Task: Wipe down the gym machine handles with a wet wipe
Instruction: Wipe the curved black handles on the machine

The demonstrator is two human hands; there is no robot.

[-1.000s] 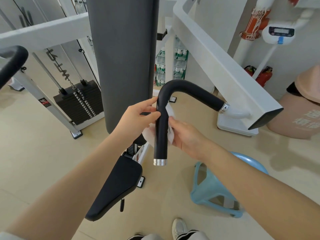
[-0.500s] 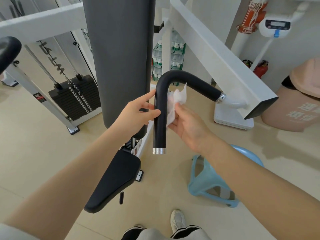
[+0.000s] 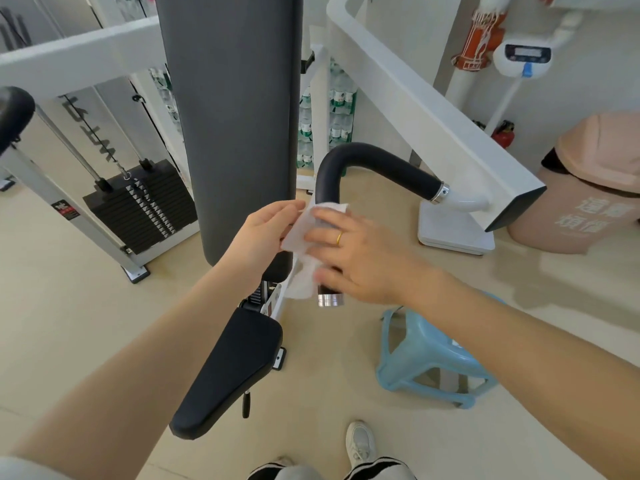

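My right hand (image 3: 353, 251) wraps the wet wipe (image 3: 304, 244) around the black handle (image 3: 363, 164); my left hand (image 3: 263, 233) pinches the wipe's edge.

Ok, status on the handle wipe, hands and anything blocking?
Right hand wraps wet wipe around handle. Left hand pinches wipe's edge. Nothing blocking.

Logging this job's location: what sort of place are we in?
Most likely a gym: a weight stack on guide rods, a padded black seat, and the curved black machine handle that the hands are wrapping with a wet wipe.
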